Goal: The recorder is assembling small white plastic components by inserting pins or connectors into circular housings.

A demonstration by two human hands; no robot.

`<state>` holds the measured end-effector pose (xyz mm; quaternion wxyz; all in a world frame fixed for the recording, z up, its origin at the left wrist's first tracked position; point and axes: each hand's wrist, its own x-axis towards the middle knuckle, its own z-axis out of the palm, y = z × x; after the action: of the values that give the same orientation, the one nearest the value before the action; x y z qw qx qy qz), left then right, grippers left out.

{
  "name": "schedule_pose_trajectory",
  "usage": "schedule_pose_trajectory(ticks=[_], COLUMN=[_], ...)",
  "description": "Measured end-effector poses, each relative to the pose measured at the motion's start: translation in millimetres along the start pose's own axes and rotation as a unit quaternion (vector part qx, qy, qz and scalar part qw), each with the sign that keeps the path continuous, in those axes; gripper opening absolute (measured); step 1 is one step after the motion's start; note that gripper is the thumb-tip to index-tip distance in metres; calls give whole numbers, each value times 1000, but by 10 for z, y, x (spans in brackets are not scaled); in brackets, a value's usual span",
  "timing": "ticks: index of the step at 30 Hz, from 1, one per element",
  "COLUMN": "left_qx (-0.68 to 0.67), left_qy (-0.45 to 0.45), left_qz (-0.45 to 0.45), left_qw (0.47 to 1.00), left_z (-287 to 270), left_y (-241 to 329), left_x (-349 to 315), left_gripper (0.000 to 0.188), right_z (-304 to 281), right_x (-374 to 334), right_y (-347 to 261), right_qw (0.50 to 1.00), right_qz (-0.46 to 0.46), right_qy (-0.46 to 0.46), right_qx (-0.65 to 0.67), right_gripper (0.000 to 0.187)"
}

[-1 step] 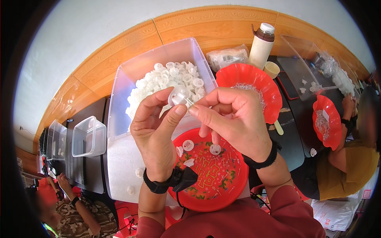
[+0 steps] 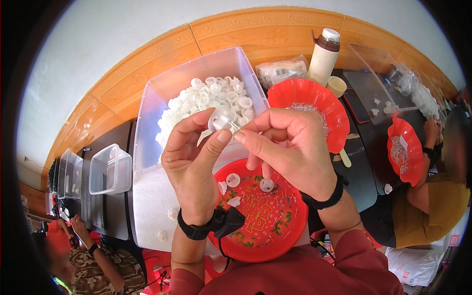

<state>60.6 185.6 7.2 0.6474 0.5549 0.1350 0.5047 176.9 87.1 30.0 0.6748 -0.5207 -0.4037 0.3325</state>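
Above a red round tray, my left hand holds a small white translucent plastic cap between thumb and fingers. My right hand pinches a thin clear plastic pin whose tip meets the cap; whether it sits inside cannot be told. Several loose white caps and many thin pins lie on the tray below. Behind my hands, a clear plastic bin holds a heap of similar white pieces.
Right of the bin stands a red scalloped bowl of clear pins, with a cream thermos, a beige cup and a phone nearby. A clear empty tub is at left. Co-workers sit at left and right.
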Motion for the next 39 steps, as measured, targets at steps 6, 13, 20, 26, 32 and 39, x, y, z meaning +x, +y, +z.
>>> schedule_pose_trajectory(ticks=[6,13,20,26,32,39], left_qx=[27,88,59,66,31,-107], left_qy=[5,4,9,-24,-29,-70], left_qz=[20,57,21,46,-11,-130], left_qw=[999,995,998,996,999,983], left_z=[3,-5,-3,-47,-71,-95], left_y=[-14,7,13,22,33,47], left_x=[-4,-18,-2,16,30,33], left_gripper=[33,30,30,30,32,31], right_z=[5,8,-13,-12,11,42], right_x=[-2,-9,-7,0,-8,-35], right_y=[47,58,33,26,5,1], right_qw=[1000,999,1000,1000,1000,998], right_qz=[-14,-33,-8,-14,-18,-41], right_qy=[9,18,-2,-3,10,39], right_qx=[-7,-31,-29,1,-1,-1], right_gripper=[16,14,13,15,15,12])
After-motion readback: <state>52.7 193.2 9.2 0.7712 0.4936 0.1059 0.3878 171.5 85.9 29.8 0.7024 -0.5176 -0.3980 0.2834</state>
